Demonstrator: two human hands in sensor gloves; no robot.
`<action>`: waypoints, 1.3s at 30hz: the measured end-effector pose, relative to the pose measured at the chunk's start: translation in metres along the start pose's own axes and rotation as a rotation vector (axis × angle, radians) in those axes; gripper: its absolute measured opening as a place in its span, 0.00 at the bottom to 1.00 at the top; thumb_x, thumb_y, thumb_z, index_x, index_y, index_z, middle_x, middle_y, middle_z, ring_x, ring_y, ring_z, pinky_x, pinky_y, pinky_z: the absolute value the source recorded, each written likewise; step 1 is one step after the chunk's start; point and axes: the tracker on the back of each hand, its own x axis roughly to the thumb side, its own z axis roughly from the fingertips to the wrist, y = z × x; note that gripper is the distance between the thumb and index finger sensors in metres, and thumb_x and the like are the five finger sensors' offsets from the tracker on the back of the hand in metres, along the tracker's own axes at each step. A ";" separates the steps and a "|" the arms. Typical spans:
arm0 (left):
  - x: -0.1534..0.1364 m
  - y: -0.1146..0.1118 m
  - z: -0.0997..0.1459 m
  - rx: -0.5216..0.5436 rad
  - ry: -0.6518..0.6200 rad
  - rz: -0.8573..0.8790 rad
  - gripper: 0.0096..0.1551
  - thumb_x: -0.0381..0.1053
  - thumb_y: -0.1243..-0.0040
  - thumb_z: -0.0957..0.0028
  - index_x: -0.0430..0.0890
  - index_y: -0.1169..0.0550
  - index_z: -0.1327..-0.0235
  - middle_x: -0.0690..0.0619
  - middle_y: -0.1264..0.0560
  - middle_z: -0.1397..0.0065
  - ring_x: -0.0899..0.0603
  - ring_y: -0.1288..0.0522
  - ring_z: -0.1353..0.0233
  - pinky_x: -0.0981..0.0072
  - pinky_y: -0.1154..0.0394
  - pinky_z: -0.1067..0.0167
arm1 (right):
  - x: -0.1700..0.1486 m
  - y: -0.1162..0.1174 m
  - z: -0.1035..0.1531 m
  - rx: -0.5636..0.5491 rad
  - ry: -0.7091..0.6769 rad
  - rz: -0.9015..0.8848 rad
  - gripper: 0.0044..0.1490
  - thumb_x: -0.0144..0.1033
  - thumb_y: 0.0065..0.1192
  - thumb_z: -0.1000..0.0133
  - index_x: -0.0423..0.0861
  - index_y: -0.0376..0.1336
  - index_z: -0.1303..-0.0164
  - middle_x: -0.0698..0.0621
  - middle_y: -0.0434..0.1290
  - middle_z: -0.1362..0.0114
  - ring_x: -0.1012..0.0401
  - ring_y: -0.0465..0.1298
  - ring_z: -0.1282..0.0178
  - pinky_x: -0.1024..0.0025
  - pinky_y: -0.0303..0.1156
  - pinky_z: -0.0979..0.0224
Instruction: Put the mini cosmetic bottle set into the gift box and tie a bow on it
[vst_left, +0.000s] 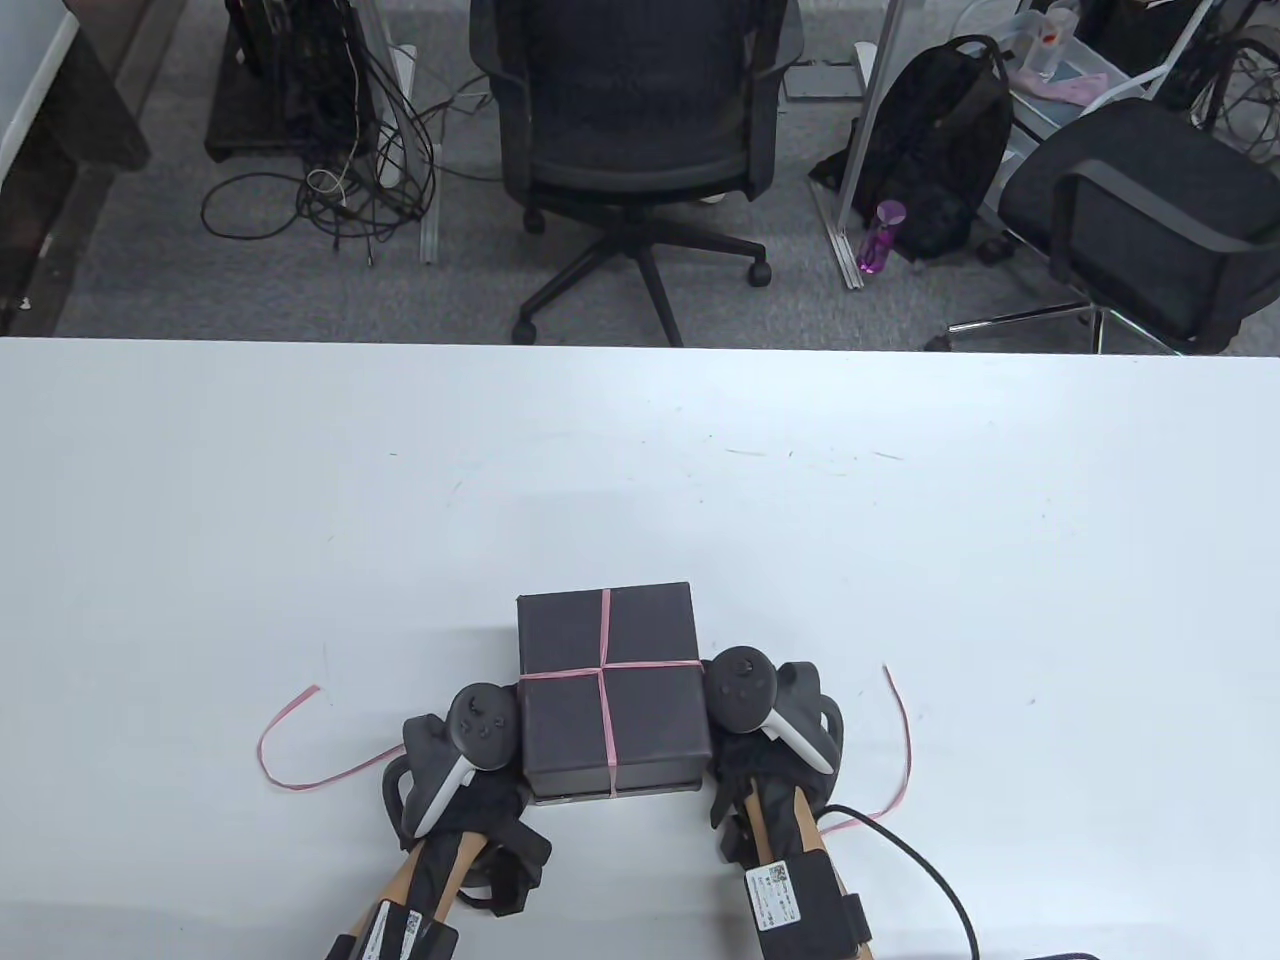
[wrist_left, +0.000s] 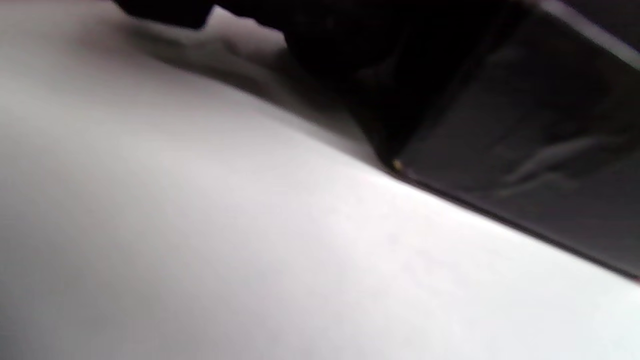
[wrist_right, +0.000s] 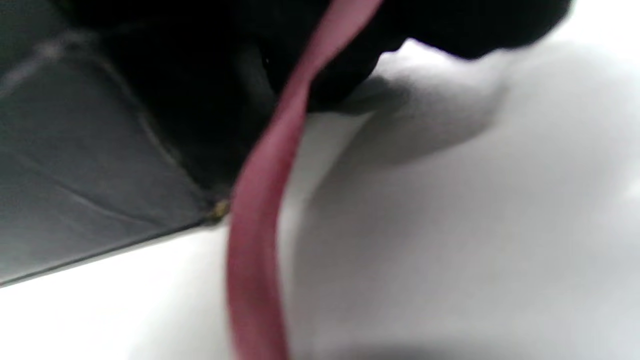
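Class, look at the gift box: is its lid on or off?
On. The dark gift box is closed, and the pink ribbon crosses over its top, both ends trailing loose on the table; no bow yet.

The gift box (vst_left: 610, 690) sits near the near edge of the white table (vst_left: 900, 560), hemmed in by the left hand (vst_left: 450, 770) against its left side and the right hand (vst_left: 775, 735) against its right. Pink ribbon (vst_left: 605, 665) crosses its lid, with loose tails curling on the table beyond each hand. Beyond the box's far side the tabletop lies bare to the far edge.
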 end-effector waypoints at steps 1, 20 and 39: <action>0.000 0.000 0.000 0.003 -0.002 0.003 0.25 0.51 0.61 0.33 0.50 0.35 0.22 0.59 0.22 0.54 0.58 0.22 0.73 0.67 0.18 0.70 | 0.000 0.000 0.000 -0.004 0.004 -0.003 0.30 0.29 0.42 0.35 0.35 0.56 0.22 0.42 0.75 0.56 0.66 0.76 0.73 0.71 0.79 0.68; -0.034 0.033 -0.007 -0.238 -0.275 0.972 0.33 0.61 0.61 0.31 0.58 0.48 0.13 0.38 0.24 0.33 0.61 0.25 0.73 0.71 0.20 0.71 | -0.013 -0.008 0.008 0.245 -0.210 -1.011 0.39 0.42 0.28 0.31 0.50 0.25 0.14 0.26 0.71 0.43 0.71 0.74 0.74 0.80 0.77 0.70; -0.017 0.044 -0.008 -0.175 -0.558 0.756 0.56 0.46 0.37 0.43 0.68 0.65 0.27 0.57 0.31 0.22 0.58 0.20 0.69 0.71 0.18 0.66 | -0.002 -0.023 0.019 0.138 -0.369 -1.183 0.40 0.40 0.34 0.29 0.43 0.29 0.12 0.29 0.73 0.47 0.72 0.74 0.76 0.81 0.77 0.72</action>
